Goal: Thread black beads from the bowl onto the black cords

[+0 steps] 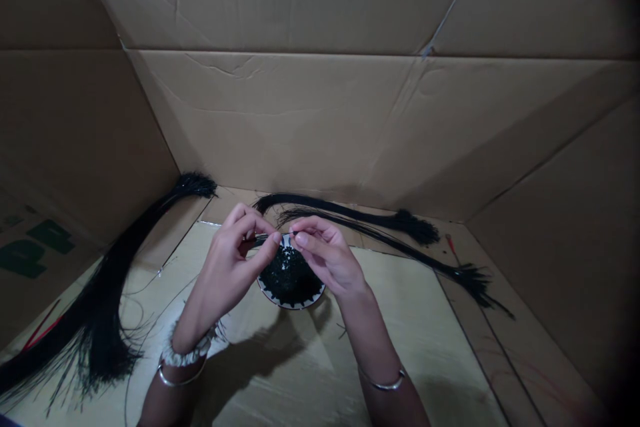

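Note:
Above a bowl point(291, 280) with a patterned rim, full of small dark pieces, my two hands meet almost fingertip to fingertip. My left hand point(240, 253) pinches thin black strands point(257, 240) between thumb and fingers; they run back under its palm. My right hand point(327, 253) is closed in a pinch on a tiny dark piece point(295, 233), too small to name. Just behind the hands lie two long black strand bundles, one point(345, 209) nearer the cardboard wall and one point(415, 253) reaching farther right.
A large black strand bundle point(125, 247) stretches along the left side, with red strips point(43, 333) beside it. Cardboard walls point(280, 120) enclose the back and sides of the pale work surface point(400, 320). A small red-tipped item point(450, 241) lies at the right.

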